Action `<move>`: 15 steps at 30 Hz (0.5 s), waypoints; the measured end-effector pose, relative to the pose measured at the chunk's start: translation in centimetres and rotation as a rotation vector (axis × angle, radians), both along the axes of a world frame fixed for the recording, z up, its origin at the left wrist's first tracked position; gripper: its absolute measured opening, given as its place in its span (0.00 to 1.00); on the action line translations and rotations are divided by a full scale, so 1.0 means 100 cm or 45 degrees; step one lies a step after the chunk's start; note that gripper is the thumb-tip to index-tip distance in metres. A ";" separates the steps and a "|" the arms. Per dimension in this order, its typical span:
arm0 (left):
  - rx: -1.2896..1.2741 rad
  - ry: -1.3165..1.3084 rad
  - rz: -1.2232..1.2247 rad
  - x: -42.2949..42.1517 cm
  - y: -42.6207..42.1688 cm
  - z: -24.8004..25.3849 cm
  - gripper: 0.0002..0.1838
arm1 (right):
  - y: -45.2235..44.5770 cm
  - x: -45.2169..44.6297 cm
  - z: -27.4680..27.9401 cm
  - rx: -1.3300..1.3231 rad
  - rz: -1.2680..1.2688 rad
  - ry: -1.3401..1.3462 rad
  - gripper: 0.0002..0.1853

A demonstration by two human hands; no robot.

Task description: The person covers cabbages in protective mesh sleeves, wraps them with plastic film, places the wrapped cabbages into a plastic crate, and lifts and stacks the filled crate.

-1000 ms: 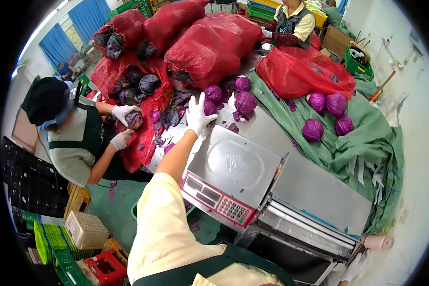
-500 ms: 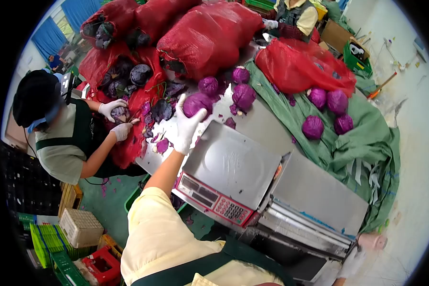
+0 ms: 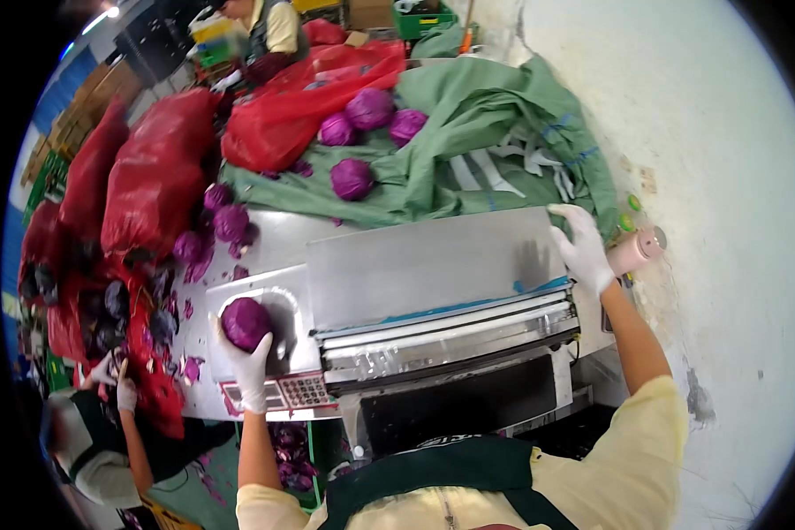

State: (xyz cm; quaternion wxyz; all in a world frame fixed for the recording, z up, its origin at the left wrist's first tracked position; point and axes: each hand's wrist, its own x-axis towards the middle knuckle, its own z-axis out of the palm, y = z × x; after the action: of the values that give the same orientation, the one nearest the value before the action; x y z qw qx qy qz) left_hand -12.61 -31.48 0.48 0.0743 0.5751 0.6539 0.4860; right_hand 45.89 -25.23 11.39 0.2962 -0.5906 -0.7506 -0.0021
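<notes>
My left hand point(image 3: 249, 371), in a white glove, is wrapped round the near side of a red cabbage point(image 3: 246, 323) over the metal pan point(image 3: 293, 296) of a digital scale. The scale's keypad point(image 3: 302, 389) faces me. To its right is a wrapping machine with a flat metal plate point(image 3: 433, 265) and white rollers point(image 3: 450, 325). My right hand point(image 3: 583, 249), also gloved, is at the plate's upper right corner, thumb and fingers apart with nothing between them. Whether the cabbage touches the pan I cannot tell.
Several red cabbages point(image 3: 352, 179) lie on a green cloth point(image 3: 503, 115) beyond the plate. Full red mesh sacks point(image 3: 159, 177) stand at left. A co-worker point(image 3: 106, 433) handles a cabbage at lower left; another person stands at the back. A pink bottle point(image 3: 636, 251) is by my right hand.
My view has swung right. My left hand has brought a cabbage from the pile over to the scale. My right hand has moved up to the plate's corner.
</notes>
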 end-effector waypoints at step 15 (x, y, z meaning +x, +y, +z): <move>-0.095 -0.197 0.279 0.044 -0.034 0.055 0.42 | 0.297 0.046 -0.132 -0.695 0.370 -1.087 0.16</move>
State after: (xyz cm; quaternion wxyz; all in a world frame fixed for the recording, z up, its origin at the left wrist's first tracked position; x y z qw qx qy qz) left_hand -8.24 -34.90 5.94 0.0922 0.4580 0.7226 0.5095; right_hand 50.54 4.47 -1.81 -0.2033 -0.4827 -0.8519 -0.0059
